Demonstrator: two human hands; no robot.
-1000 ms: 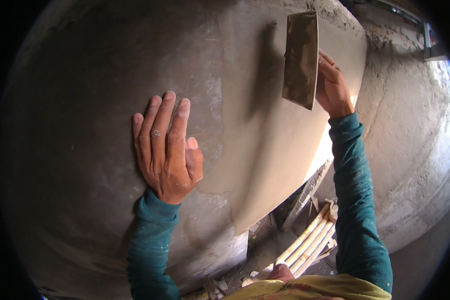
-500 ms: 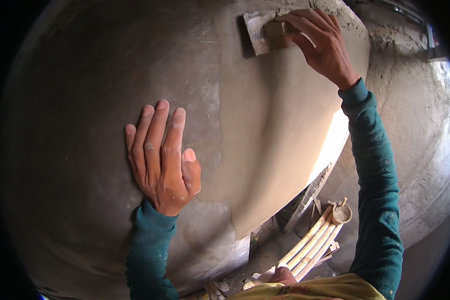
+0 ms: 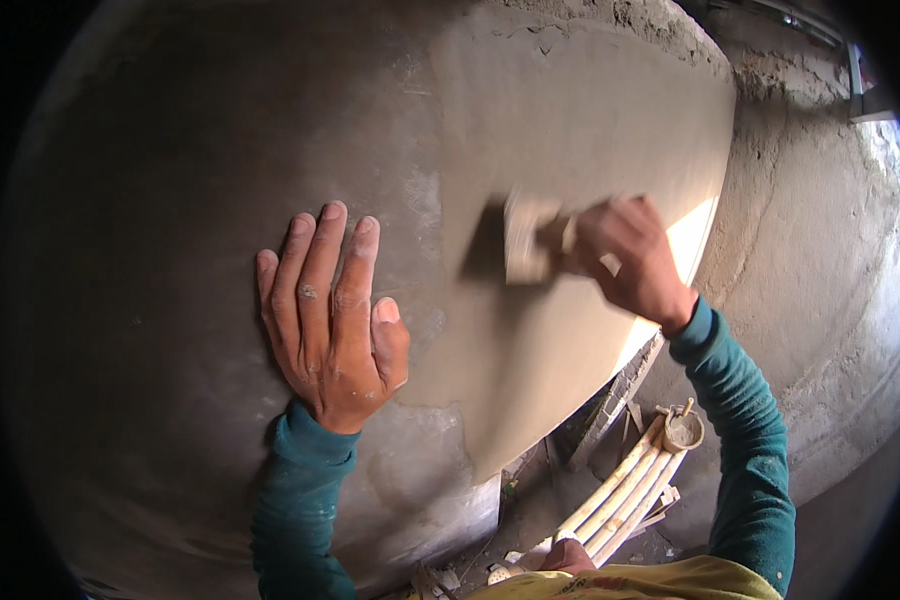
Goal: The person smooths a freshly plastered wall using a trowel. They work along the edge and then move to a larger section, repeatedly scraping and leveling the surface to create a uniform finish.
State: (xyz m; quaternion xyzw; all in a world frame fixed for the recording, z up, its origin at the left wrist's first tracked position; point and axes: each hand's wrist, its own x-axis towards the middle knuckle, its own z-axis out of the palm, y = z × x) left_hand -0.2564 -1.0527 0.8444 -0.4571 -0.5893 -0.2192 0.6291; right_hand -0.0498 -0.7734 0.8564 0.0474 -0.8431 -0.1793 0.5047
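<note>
Float [image 3: 526,238] in rt hand [image 3: 625,258], lt hand [image 3: 332,318] flat on wall [image 3: 170,200].

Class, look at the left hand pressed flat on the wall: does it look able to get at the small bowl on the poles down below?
Probably not as things stand. The left hand is flat on the plastered wall, while the small bowl sits far below on the poles, beyond the right arm.

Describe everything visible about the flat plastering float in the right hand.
The flat rectangular plastering float looks pale tan, likely wood, and is blurred by motion, so finer parts cannot be made out. It lies flat against the smooth wet grey plaster wall, casting a dark shadow to its left. The right hand grips it from its right side. Nothing else touches it.
</note>
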